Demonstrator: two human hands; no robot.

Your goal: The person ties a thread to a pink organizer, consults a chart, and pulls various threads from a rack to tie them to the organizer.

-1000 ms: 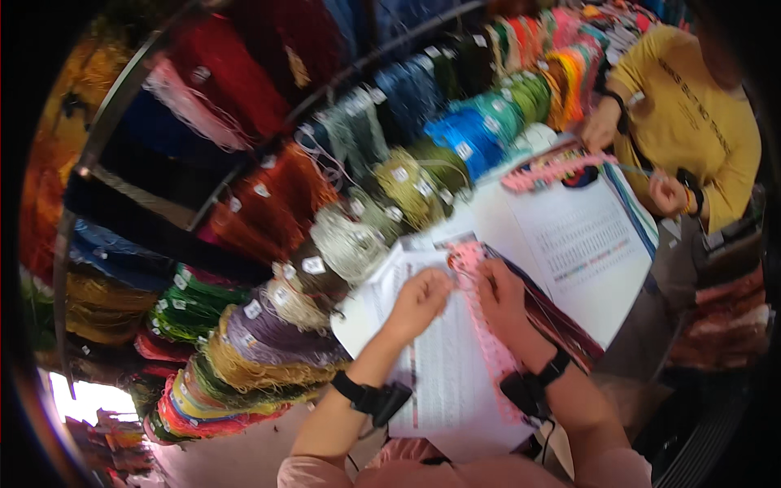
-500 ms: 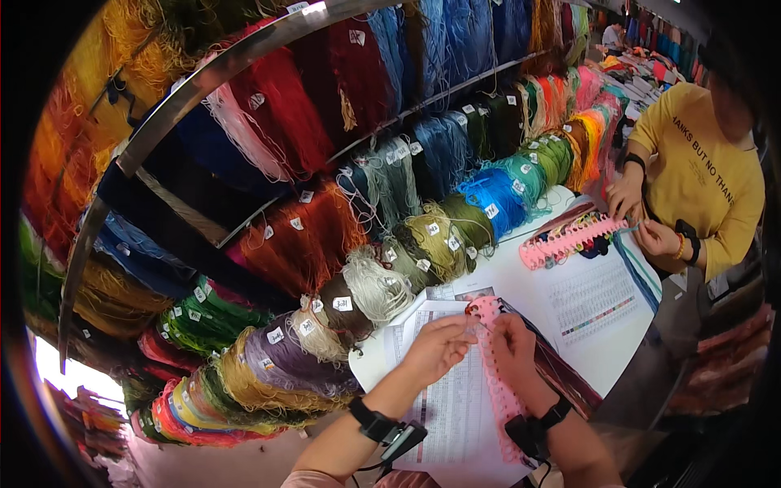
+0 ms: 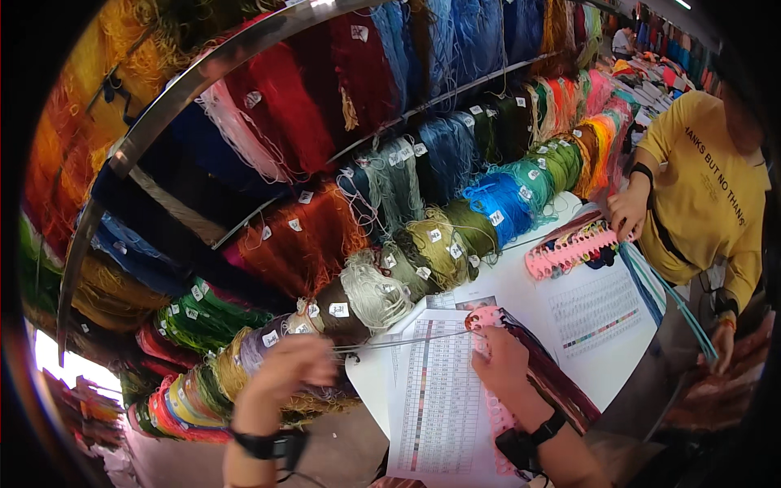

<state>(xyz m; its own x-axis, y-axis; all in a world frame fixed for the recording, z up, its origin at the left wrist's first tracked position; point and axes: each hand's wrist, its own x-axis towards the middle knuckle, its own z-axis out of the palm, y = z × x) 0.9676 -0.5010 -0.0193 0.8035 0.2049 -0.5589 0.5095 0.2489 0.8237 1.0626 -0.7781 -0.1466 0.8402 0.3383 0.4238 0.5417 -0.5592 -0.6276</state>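
Note:
My left hand point(image 3: 294, 368), slightly blurred, is closed at the end of taut grey threads point(image 3: 399, 343). They run from it across the papers to the top of a pink strip with holes along its edges point(image 3: 498, 411). My right hand point(image 3: 503, 362) grips that strip near its upper end, its fingers covering part of it. Dark red and purple threads point(image 3: 560, 392) hang from the strip's right side. Under the strip lies a printed chart point(image 3: 443, 407) with a narrow column of colours.
Thread hanks with white tags point(image 3: 370, 293) line a bar beyond the white table point(image 3: 529, 301); more hang on racks behind. Opposite, a co-worker in yellow point(image 3: 700, 179) holds long teal threads point(image 3: 679, 313) beside another pink strip point(image 3: 573, 250). A second chart point(image 3: 598, 305) lies nearby.
My left hand has moved left, away from the pink strip, drawing the grey threads out straight. My right hand remains at the strip. The co-worker's one hand has swung down with teal threads.

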